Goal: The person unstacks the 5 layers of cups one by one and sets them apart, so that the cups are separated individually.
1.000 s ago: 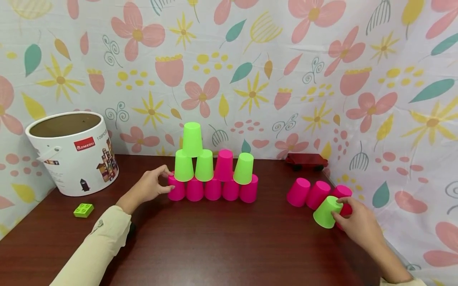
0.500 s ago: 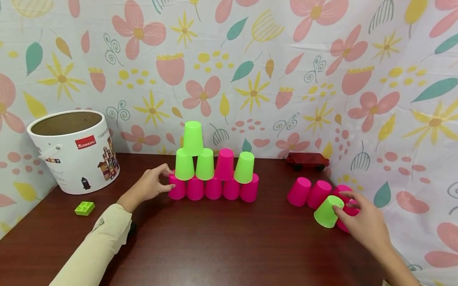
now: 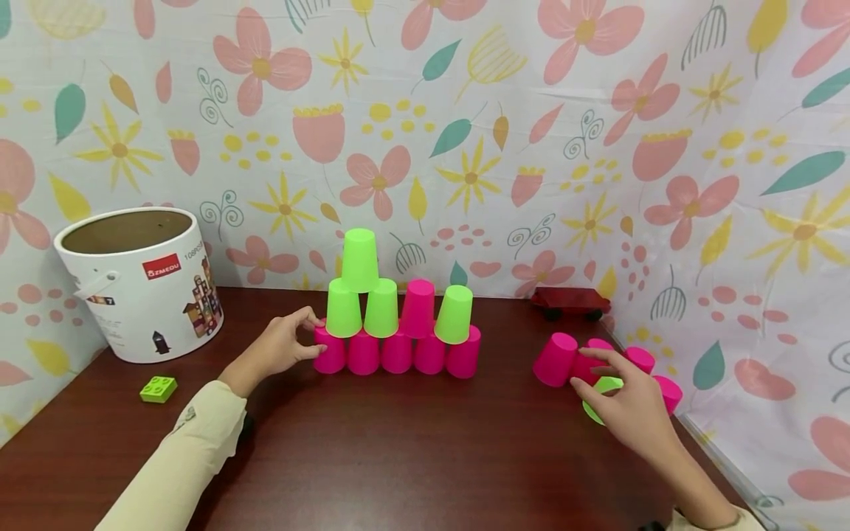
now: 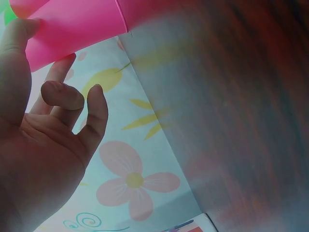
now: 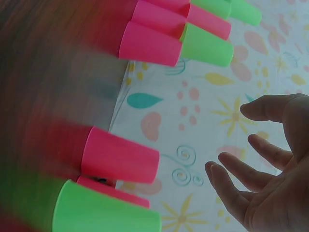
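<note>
Upside-down cups form a stack: a bottom row of several pink cups point(image 3: 396, 354), a second row of green cups and a pink cup point(image 3: 418, 310), and a green cup point(image 3: 360, 259) on top at left. My left hand point(image 3: 279, 345) pinches the leftmost bottom pink cup point(image 4: 77, 29) between thumb and finger. My right hand point(image 3: 631, 405), fingers spread and holding nothing, hovers over the loose cups at right. Beneath it a green cup point(image 3: 592, 413) is partly hidden. A loose pink cup point(image 3: 555, 360) stands just left of its fingertips; in the right wrist view a gap separates hand and cups.
A white bucket point(image 3: 142, 295) stands at the back left, with a lime toy brick point(image 3: 158, 389) in front. At the back right sits a red toy cart point(image 3: 571, 301). More loose pink cups point(image 3: 667, 392) stand near the right wall. Flowered cloth bounds the table point(image 3: 412, 457).
My right hand has let go of the green cup and moved left over it toward the leftmost loose pink cup. The left hand and the stack have stayed put.
</note>
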`<move>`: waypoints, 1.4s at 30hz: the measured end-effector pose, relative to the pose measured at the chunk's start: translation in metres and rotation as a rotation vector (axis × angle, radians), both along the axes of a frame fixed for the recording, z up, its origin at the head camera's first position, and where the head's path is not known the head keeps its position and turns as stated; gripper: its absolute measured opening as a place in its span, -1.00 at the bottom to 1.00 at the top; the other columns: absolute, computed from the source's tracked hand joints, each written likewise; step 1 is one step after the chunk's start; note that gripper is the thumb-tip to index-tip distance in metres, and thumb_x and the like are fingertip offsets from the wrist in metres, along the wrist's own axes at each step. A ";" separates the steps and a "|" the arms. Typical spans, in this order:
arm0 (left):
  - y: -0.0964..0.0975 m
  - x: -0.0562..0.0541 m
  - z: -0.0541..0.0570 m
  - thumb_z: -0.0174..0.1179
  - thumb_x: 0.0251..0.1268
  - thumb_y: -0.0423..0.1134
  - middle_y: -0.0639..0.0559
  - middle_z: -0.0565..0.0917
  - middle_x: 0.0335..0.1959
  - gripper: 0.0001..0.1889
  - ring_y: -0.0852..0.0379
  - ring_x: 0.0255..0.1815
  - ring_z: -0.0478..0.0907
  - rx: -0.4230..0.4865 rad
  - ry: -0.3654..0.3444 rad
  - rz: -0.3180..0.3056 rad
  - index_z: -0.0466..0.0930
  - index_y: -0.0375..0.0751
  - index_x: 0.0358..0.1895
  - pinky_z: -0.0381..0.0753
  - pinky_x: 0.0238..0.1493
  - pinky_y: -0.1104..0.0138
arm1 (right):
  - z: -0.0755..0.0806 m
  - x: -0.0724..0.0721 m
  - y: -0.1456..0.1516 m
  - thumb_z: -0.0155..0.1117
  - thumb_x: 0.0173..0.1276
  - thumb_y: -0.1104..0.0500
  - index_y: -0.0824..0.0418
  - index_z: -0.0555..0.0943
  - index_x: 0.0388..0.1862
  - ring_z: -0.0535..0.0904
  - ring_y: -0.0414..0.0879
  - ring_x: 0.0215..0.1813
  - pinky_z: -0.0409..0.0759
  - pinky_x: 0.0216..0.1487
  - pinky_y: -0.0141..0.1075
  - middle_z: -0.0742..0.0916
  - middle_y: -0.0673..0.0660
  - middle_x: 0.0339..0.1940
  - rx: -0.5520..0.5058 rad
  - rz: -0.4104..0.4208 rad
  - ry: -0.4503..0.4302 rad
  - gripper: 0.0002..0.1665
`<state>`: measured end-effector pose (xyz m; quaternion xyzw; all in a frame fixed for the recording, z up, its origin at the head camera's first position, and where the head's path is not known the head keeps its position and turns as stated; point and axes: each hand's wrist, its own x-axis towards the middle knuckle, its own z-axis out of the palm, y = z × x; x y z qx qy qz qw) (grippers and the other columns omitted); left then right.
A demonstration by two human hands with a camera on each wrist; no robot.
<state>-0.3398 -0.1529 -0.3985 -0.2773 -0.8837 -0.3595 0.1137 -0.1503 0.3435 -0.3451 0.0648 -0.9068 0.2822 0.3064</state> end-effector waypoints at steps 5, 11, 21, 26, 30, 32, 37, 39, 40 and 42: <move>0.001 -0.001 0.001 0.52 0.02 -0.32 -0.11 0.72 -0.11 -0.62 -0.15 -0.13 0.64 0.003 0.020 -0.003 0.48 -0.10 -0.19 0.57 -0.23 0.11 | 0.003 -0.007 -0.012 0.54 0.12 0.27 0.21 0.61 0.09 0.67 -0.19 -0.23 0.59 -0.44 -0.45 0.76 0.22 -0.18 -0.007 0.032 0.002 -0.48; 0.001 -0.002 0.002 0.52 0.02 -0.32 -0.11 0.72 -0.12 -0.62 -0.11 -0.29 0.59 -0.005 0.004 0.005 0.48 -0.10 -0.19 0.49 -0.32 0.25 | 0.008 -0.018 -0.034 0.50 0.19 0.24 0.16 0.60 0.13 0.66 -0.14 -0.45 0.56 -0.54 -0.36 0.76 0.20 -0.21 -0.039 0.077 -0.010 -0.49; 0.001 -0.001 -0.002 0.51 0.04 -0.31 -0.11 0.72 -0.11 -0.62 -0.17 -0.13 0.64 -0.005 -0.009 0.007 0.47 -0.09 -0.18 0.52 -0.24 0.21 | 0.008 -0.047 -0.081 0.49 0.17 0.27 0.15 0.62 0.08 0.66 0.01 -0.16 0.65 -0.37 -0.23 0.75 0.10 -0.12 -0.047 0.167 0.000 -0.53; 0.002 -0.001 -0.005 0.50 0.05 -0.29 -0.09 0.71 -0.15 -0.64 -0.18 -0.11 0.62 -0.018 -0.015 0.009 0.48 -0.07 -0.18 0.51 -0.22 0.18 | 0.007 -0.059 -0.102 0.48 0.17 0.28 0.17 0.62 0.07 0.67 0.04 -0.13 0.67 -0.32 -0.23 0.74 0.08 -0.08 -0.070 0.211 0.023 -0.54; 0.002 -0.001 -0.005 0.51 0.04 -0.29 -0.08 0.71 -0.17 -0.64 -0.18 -0.13 0.62 -0.016 -0.026 0.019 0.48 -0.06 -0.19 0.49 -0.22 0.17 | 0.015 -0.069 -0.122 0.47 0.17 0.28 0.20 0.62 0.08 0.67 -0.01 -0.22 0.66 -0.36 -0.27 0.74 0.12 -0.13 -0.105 0.260 0.042 -0.54; 0.002 -0.001 -0.004 0.50 0.05 -0.29 -0.09 0.71 -0.16 -0.64 -0.18 -0.14 0.62 -0.016 -0.023 0.017 0.48 -0.06 -0.19 0.49 -0.23 0.18 | 0.020 -0.074 -0.132 0.46 0.18 0.28 0.20 0.62 0.09 0.68 -0.01 -0.21 0.66 -0.32 -0.25 0.74 0.13 -0.11 -0.109 0.276 0.054 -0.53; 0.002 -0.001 -0.001 0.51 0.04 -0.29 -0.10 0.71 -0.14 -0.63 -0.19 -0.18 0.61 -0.013 -0.025 0.010 0.47 -0.06 -0.19 0.48 -0.26 0.21 | 0.033 -0.088 -0.154 0.43 0.22 0.25 0.21 0.61 0.13 0.69 0.06 -0.08 0.64 -0.35 -0.22 0.74 0.12 0.02 -0.107 0.311 0.086 -0.53; 0.001 0.000 -0.001 0.51 0.04 -0.29 -0.10 0.72 -0.13 -0.63 -0.19 -0.17 0.61 -0.015 -0.022 0.009 0.46 -0.07 -0.20 0.48 -0.26 0.21 | 0.038 -0.094 -0.163 0.42 0.23 0.23 0.21 0.60 0.14 0.68 0.05 -0.07 0.62 -0.44 -0.25 0.74 0.12 0.02 -0.106 0.337 0.097 -0.53; 0.001 0.000 -0.001 0.51 0.04 -0.29 -0.09 0.72 -0.14 -0.63 -0.19 -0.16 0.62 -0.013 -0.023 0.012 0.46 -0.06 -0.21 0.48 -0.25 0.20 | 0.041 -0.096 -0.167 0.42 0.24 0.22 0.21 0.59 0.15 0.68 0.05 -0.10 0.59 -0.50 -0.26 0.73 0.13 0.02 -0.107 0.352 0.100 -0.52; 0.001 -0.001 -0.001 0.52 0.03 -0.30 -0.09 0.72 -0.13 -0.62 -0.19 -0.14 0.62 -0.012 -0.020 0.014 0.46 -0.06 -0.21 0.48 -0.24 0.20 | 0.046 -0.101 -0.176 0.40 0.25 0.20 0.20 0.58 0.17 0.66 0.05 -0.13 0.55 -0.55 -0.27 0.72 0.12 0.06 -0.101 0.372 0.100 -0.51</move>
